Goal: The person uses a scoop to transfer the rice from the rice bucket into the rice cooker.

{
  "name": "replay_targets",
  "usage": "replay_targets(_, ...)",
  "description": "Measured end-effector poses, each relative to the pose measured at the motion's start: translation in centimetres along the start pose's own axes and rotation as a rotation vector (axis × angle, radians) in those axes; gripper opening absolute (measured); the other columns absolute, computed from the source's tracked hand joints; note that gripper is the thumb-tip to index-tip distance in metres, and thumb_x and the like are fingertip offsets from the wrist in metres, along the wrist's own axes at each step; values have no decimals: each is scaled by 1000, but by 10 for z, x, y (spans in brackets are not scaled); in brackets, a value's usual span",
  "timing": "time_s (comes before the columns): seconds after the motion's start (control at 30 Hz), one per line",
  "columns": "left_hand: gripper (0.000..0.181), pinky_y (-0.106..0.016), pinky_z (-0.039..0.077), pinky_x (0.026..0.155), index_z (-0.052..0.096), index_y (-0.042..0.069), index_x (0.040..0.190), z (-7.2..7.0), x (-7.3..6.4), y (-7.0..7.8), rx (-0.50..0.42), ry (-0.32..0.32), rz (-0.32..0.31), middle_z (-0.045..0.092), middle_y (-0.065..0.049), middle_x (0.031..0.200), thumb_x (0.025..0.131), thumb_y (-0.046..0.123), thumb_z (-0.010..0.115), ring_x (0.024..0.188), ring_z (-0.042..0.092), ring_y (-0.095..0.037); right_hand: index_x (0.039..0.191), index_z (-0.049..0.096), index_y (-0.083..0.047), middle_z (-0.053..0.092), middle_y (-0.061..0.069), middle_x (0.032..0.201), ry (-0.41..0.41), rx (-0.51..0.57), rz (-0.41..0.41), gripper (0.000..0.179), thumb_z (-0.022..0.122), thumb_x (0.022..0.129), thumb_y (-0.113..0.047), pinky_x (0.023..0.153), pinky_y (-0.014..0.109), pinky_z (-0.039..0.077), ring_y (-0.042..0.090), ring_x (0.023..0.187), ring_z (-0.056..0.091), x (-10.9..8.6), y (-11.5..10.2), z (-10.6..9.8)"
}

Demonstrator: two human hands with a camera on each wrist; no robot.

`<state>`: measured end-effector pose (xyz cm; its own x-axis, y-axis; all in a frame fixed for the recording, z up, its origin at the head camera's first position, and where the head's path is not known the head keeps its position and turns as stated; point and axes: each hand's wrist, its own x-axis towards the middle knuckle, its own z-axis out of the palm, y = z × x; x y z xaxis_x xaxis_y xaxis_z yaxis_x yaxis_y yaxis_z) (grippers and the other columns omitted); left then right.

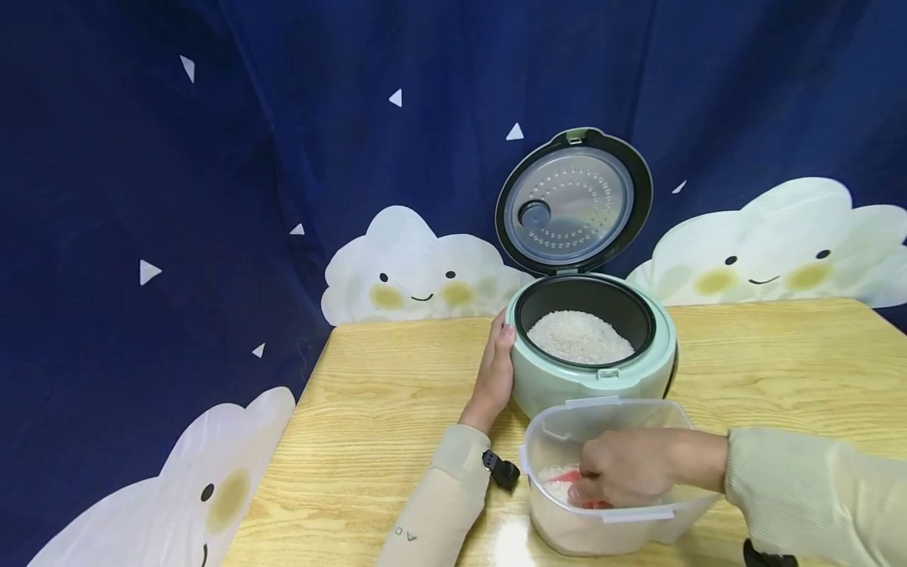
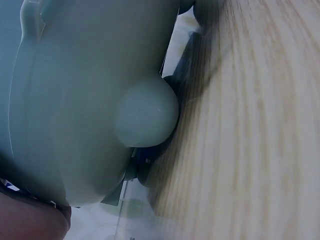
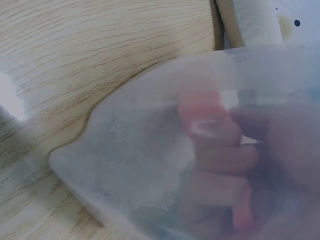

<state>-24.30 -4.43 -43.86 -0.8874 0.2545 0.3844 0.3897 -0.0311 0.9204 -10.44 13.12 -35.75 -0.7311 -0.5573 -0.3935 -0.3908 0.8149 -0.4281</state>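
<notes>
A mint-green rice cooker (image 1: 567, 387) stands on the table with its lid (image 1: 588, 189) raised. White rice (image 1: 579, 335) is heaped in its dark inner pot (image 1: 609, 298). My left hand (image 1: 494, 374) rests against the cooker's left side; in the left wrist view a fingertip (image 2: 30, 220) shows by the cooker body (image 2: 80, 110). In front sits a clear plastic container (image 1: 567, 534) with rice inside. My right hand (image 1: 627, 466) reaches into it and grips a red scoop (image 1: 567, 476), largely hidden by the fingers. Through the cloudy wall, the right wrist view shows curled fingers around the scoop's red handle (image 3: 205, 117).
The wooden table (image 1: 383, 394) carries both vessels, the container directly in front of the cooker. A dark cord (image 1: 671, 370) hangs at the cooker's right. Behind hangs a navy curtain (image 1: 397, 142) printed with clouds.
</notes>
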Motion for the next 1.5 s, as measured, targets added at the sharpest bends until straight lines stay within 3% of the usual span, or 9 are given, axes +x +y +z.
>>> replay_targets(0.17, 62, -48, 22, 130, 30, 20, 162, -1, 1, 1, 0, 6, 1, 37, -4, 167, 104, 42, 25, 155, 35, -23, 63, 56, -23, 41, -15, 57, 32, -21, -65, 39, 66, 97, -38, 50, 20, 31, 1, 53, 38, 3, 1, 1)
replay_targets(0.37, 62, -48, 22, 130, 32, 20, 161, -1, 0, -1, -7, 10, -4, 39, -4, 166, 104, 42, 26, 154, 36, -23, 63, 55, -25, 40, -16, 56, 44, -14, -81, 37, 66, 96, -36, 50, 19, 29, 1, 52, 36, 3, 0, -1)
replay_targets(0.77, 62, -48, 22, 130, 32, 22, 161, -1, -2, -1, 0, 17, -14, 39, -3, 166, 103, 42, 27, 154, 36, -23, 61, 61, -29, 43, -18, 53, 53, 14, -66, 33, 66, 93, -35, 48, 19, 29, 0, 50, 39, 1, -2, -1)
replay_targets(1.0, 60, -49, 21, 129, 32, 23, 161, 1, -2, -1, -10, 9, -24, 39, -2, 166, 104, 42, 28, 154, 36, -23, 57, 54, -27, 37, -19, 50, 58, 29, -70, 38, 67, 92, -33, 46, 20, 22, -1, 46, 34, -1, -3, -2)
replay_targets(1.27, 61, -49, 22, 130, 32, 23, 161, 2, -3, 2, 7, 9, -16, 39, -2, 166, 104, 42, 27, 153, 37, -22, 63, 67, -29, 36, -22, 50, 58, 80, -122, 31, 64, 93, -30, 45, 18, 22, -4, 45, 32, -11, -3, -16)
replay_targets(1.5, 59, -51, 21, 130, 32, 23, 161, 0, -3, 1, 18, 9, -6, 38, -1, 166, 105, 40, 25, 154, 36, -23, 54, 56, -30, 29, -21, 48, 92, 90, -106, 33, 66, 85, -25, 45, 21, 15, -3, 45, 24, -17, -5, -22)
